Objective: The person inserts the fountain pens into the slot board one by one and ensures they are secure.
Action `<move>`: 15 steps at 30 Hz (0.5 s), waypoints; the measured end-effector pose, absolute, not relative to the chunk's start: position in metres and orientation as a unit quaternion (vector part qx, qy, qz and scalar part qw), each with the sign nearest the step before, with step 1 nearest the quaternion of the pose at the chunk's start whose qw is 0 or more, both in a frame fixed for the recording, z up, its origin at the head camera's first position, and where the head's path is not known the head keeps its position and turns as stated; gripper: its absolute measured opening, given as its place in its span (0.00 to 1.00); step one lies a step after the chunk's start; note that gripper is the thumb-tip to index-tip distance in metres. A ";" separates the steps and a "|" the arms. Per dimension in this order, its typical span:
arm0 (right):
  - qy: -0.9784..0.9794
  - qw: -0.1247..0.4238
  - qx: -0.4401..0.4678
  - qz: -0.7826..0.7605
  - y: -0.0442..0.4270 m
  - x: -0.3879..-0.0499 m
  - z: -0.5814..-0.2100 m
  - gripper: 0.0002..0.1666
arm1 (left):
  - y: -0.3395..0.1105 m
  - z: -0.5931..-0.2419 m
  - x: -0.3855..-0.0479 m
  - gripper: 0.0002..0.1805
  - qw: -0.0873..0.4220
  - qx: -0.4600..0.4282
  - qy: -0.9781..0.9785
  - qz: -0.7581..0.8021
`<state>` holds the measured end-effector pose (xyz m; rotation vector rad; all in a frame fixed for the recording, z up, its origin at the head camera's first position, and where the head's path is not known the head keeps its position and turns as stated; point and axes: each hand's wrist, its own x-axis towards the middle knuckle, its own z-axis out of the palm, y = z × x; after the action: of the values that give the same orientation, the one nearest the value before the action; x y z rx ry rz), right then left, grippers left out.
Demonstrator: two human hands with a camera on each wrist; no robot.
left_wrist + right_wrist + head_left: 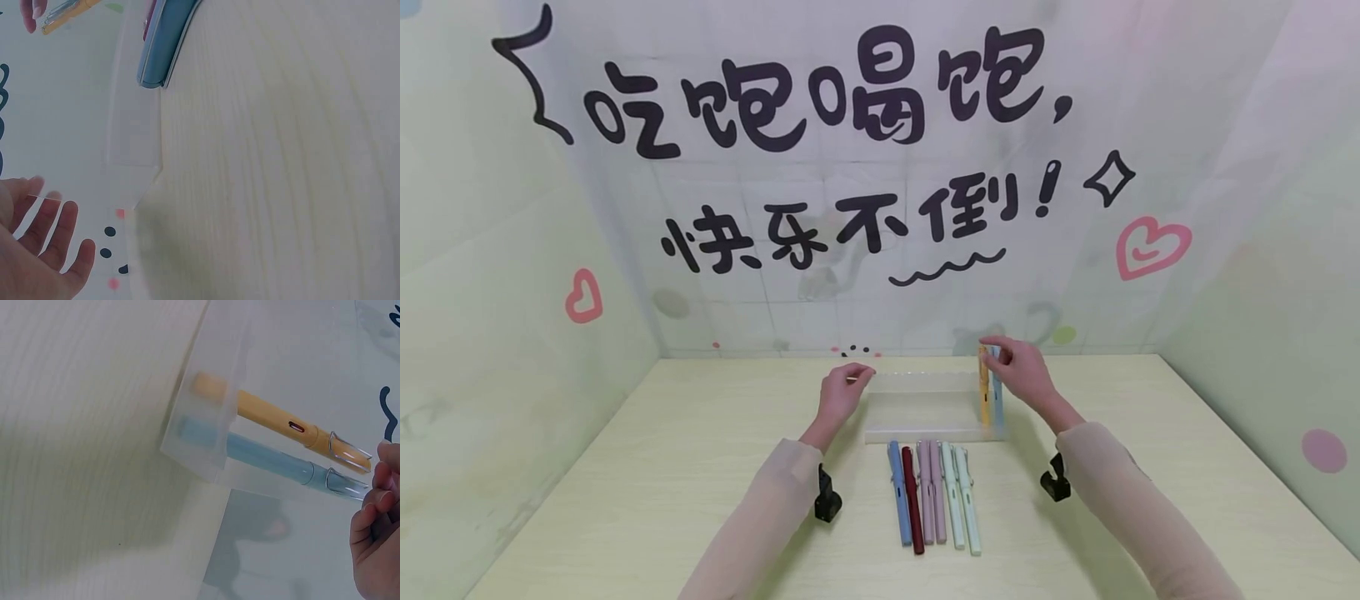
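Observation:
A clear stand (pixel 925 434) stands upright near the back wall. My left hand (pixel 844 393) pinches its upper left edge; in the left wrist view, the thumb and index of that hand (pixel 47 247) meet at the transparent edge, other fingers spread. An orange pen (pixel 985 400) and a light blue pen (pixel 997 404) stand side by side at the stand's right end. My right hand (pixel 1022 371) is at their tops, thumb and index apart. In the right wrist view, bent fingers of the right hand (pixel 378 528) are beside the clip ends of the orange pen (pixel 275 417) and light blue pen (pixel 269 456).
In front of the stand lie several pens: a blue pen (pixel 900 496), a dark red pen (pixel 913 504), two mauve pens (pixel 927 496) and two pale green pens (pixel 967 504). A printed wall sheet (pixel 850 317) rises behind the wooden table (pixel 700 483), with side panels left and right.

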<state>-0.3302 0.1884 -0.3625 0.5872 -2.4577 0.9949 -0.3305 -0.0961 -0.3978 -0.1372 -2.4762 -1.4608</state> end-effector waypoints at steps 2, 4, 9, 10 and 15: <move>-0.882 0.209 0.221 0.360 0.186 -0.326 -0.365 0.12 | -0.096 -0.398 -0.331 0.11 0.132 -0.047 -0.853 -0.502; -0.881 0.199 0.231 0.362 0.183 -0.321 -0.369 0.10 | -0.096 -0.398 -0.330 0.11 0.132 -0.047 -0.854 -0.501; -0.884 0.156 0.255 0.360 0.178 -0.307 -0.380 0.06 | -0.096 -0.398 -0.329 0.11 0.127 -0.045 -0.855 -0.501; -0.885 0.143 0.261 0.358 0.177 -0.304 -0.382 0.05 | -0.096 -0.398 -0.329 0.11 0.126 -0.045 -0.855 -0.502; -0.894 0.054 0.286 0.341 0.174 -0.290 -0.390 0.04 | -0.096 -0.398 -0.330 0.11 0.126 -0.045 -0.856 -0.500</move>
<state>-0.2902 0.1743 -0.3899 0.8681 -2.7167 1.0346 -0.3300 -0.0957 -0.3981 -0.1305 -2.4917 -1.4553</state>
